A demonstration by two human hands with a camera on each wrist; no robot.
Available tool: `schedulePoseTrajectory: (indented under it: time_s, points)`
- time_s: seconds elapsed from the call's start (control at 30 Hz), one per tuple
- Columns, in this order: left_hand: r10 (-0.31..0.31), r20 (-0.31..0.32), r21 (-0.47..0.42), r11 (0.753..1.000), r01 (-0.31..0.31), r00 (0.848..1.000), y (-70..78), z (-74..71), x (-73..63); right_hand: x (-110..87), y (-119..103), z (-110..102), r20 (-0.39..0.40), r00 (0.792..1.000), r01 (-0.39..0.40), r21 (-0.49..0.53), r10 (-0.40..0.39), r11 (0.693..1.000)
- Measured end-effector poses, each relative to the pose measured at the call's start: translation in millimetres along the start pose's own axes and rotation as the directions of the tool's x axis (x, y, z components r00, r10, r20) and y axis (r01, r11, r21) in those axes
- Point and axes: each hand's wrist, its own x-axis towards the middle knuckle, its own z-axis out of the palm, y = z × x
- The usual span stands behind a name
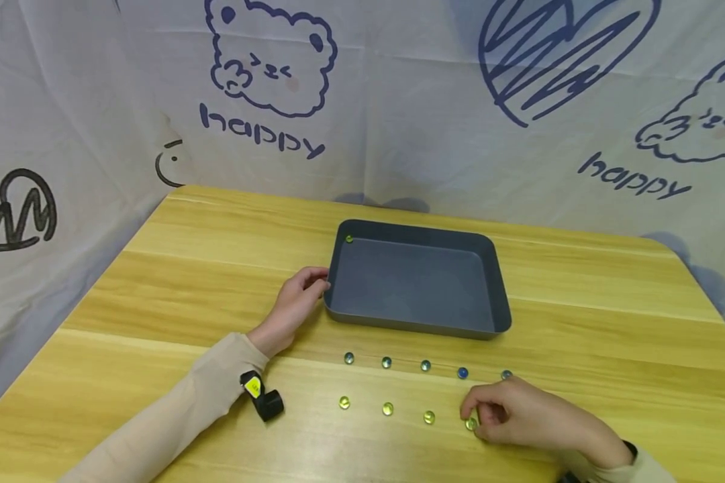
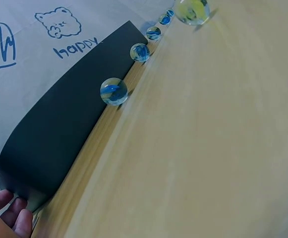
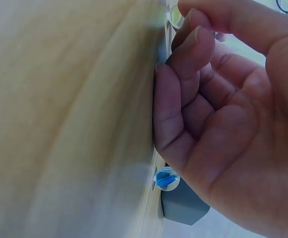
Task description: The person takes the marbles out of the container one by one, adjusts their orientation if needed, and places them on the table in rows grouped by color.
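Note:
A dark grey rectangular baking pan [image 1: 411, 329] sits on the wooden table. My left hand [image 1: 296, 302] holds its left wall, thumb at the rim and fingers [image 2: 22, 223] against the outside near the corner. Inside the pan's far left corner lies one yellow-green marble [image 1: 349, 239]. My right hand [image 1: 519, 412] is low over the table, its thumb and index finger pinching the rightmost yellow-green marble [image 1: 471, 424] of the near row. The other fingers curl in toward the palm in the right wrist view. A blue-streaked marble [image 1: 507, 375] lies just beyond the right hand.
In front of the pan runs a row of blue-streaked marbles, among them a deep blue one [image 1: 462, 373]. Nearer lies a row of yellow-green marbles, including the leftmost marble [image 1: 344, 402]. A white cloth [image 1: 399, 134] with drawings hangs behind the table [image 1: 157, 282].

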Motion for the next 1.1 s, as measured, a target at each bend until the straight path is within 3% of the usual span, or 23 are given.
schedulePoseTrajectory:
  time_s: [0.63, 1.1]
  points:
    - [-0.008, 0.005, -0.002, 1.000, 0.008, 1.000, 0.0, 1.8, 1.2, -1.2, 0.8, -2.2, 0.014, 0.999, -0.035, 0.046, 0.035, 0.998]
    - [-0.004, 0.007, 0.004, 1.000, 0.004, 1.000, -0.6, 1.4, 1.2, -1.2, 2.9, -0.4, -0.014, 1.000, 0.020, -0.014, -0.020, 1.000]
